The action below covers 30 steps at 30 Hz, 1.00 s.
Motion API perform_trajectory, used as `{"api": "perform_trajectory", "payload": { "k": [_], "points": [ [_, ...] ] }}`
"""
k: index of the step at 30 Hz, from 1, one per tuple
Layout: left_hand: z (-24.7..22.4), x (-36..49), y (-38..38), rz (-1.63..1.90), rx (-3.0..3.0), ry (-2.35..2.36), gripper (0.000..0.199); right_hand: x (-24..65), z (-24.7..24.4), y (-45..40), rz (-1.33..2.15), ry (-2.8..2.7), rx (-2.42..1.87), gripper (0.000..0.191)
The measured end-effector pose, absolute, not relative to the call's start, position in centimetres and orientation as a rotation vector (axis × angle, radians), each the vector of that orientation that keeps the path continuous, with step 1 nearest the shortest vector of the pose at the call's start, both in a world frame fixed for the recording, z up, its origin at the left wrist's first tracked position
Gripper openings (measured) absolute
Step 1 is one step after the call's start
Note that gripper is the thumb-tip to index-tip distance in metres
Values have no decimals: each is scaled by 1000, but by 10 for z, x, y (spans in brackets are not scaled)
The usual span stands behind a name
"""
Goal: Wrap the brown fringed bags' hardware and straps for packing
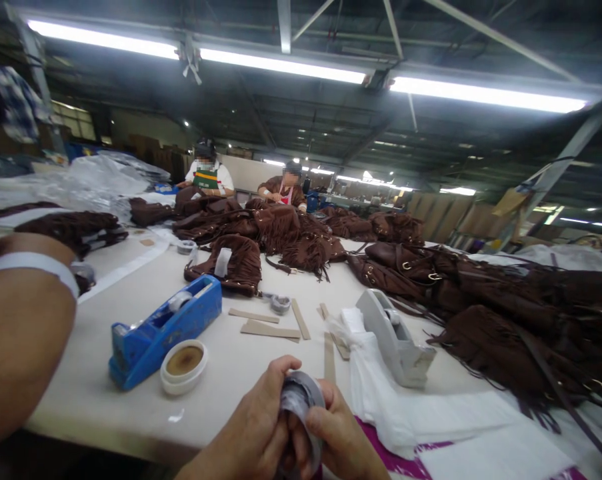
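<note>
A grey, shiny coil (301,400), wound like a strap or roll, is held up near the table's front edge. My left hand (261,420) grips it from the left, thumb on top. From the right, my right hand (338,423) closes on the same coil, with thumb and fingers at its rim. Beyond them lie thin tan strips (271,330) and a smaller grey coil (280,305). A blue tape dispenser (165,333) and a round white tub (183,367) with brown contents stand to the left. What lies inside my curled fingers is partly hidden.
Brown fringed bags (275,230) are heaped across the table (145,413) and at right. A grey tape dispenser (398,343) stands beside white sheets (445,420). Another person's bare arm (25,333) reaches in at left. Two people sit behind the heap.
</note>
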<state>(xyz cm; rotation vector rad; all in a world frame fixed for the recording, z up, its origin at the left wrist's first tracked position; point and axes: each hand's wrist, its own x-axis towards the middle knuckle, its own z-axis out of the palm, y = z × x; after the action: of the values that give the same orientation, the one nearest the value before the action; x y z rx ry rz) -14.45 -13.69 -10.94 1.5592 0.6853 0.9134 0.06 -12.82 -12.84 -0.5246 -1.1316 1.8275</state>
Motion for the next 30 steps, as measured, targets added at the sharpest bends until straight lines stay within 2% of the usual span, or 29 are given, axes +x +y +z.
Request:
{"api": "perform_trajectory", "payload": {
  "k": [4,8,15,20,26,30],
  "points": [
    [-107,-143,-137,1029,1531,819,41,-3,-127,-131,1724,-1082,-637,39],
    [-108,-141,-136,1156,1454,982,32,-9,-123,-137,1527,-1071,-839,40],
    [-123,-137,-137,1304,1493,1134,42,-5,-145,-154,771,-1199,-1234,44],
    [-115,-156,-147,1113,1469,982,44,4,-153,-162,833,-1333,-1144,39],
    [-72,-186,-141,678,1363,721,42,12,-129,-161,759,-1552,-1096,34],
    [-63,-188,-131,733,1206,644,26,15,-112,-155,770,-1797,-935,32]
  ]
}}
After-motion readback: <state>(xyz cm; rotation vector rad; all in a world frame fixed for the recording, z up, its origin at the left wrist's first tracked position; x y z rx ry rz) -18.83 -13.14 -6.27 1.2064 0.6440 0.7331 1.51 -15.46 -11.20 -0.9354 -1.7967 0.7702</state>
